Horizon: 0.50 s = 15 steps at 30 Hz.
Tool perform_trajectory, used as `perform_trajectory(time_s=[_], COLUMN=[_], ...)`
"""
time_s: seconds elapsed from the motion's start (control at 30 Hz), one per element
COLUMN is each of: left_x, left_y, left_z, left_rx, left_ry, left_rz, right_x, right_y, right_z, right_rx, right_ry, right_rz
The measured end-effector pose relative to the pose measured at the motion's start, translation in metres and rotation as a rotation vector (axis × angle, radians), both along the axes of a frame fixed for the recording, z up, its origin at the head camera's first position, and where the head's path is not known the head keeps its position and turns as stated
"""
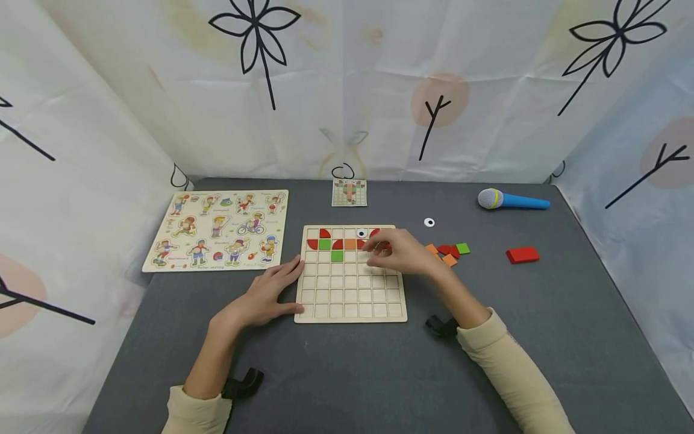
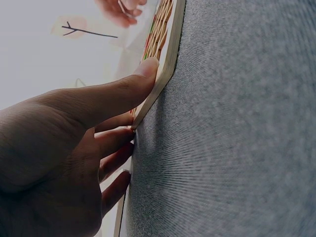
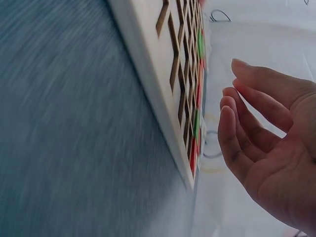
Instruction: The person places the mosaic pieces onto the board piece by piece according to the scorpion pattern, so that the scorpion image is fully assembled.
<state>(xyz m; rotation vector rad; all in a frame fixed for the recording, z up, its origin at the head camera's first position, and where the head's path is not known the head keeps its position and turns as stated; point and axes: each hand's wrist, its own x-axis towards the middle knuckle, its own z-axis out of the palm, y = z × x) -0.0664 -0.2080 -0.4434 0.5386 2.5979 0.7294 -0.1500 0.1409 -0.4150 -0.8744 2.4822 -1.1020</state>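
A wooden grid board (image 1: 349,322) lies in the middle of the table, with red, green and orange pieces in its upper cells. My left hand (image 1: 264,295) rests along the board's left side; in the left wrist view the thumb (image 2: 121,94) touches the frame near a corner. Over the board's upper right part hovers my right hand (image 1: 401,251), its fingers loosely bent. No piece shows between those fingers (image 3: 232,133) in the right wrist view. A white round piece with a black dot (image 1: 361,233) sits in the top row.
Right of the board lie loose orange, red and green pieces (image 1: 449,260), a white ring (image 1: 429,222) and a red block (image 1: 523,255). A toy microphone (image 1: 520,201) lies at the back right. A pattern card (image 1: 349,193) and a picture board (image 1: 217,232) lie behind and left.
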Motion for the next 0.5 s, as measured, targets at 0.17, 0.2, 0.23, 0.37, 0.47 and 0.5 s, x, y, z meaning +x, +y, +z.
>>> perform_trajectory(time_s=[0.17,0.2,0.23,0.37,0.47,0.5], left_x=[0.000,0.000,0.000,0.000,0.000,0.000], left_y=[0.000,0.000,0.000,0.001,0.001,0.001], left_z=[0.000,0.000,0.000,0.001,0.001,0.001], left_rx=[-0.002,-0.002,-0.002,-0.006,-0.014,-0.016], left_ry=[0.000,-0.001,-0.002,-0.002,-0.001,-0.001], left_rz=[-0.002,-0.003,-0.002,-0.002,-0.001,-0.001], right_x=[0.005,0.006,0.008,0.012,0.014,0.015], right_y=[0.026,0.032,0.038,0.061,0.079,0.084], right_z=[0.002,0.002,0.002,0.002,0.003,0.003], right_rx=[0.004,0.008,0.010,0.028,0.029,0.029], right_ry=[-0.003,0.002,0.005,0.016,0.015,0.013], right_rz=[-0.060,-0.072,-0.084,-0.139,-0.185,-0.202])
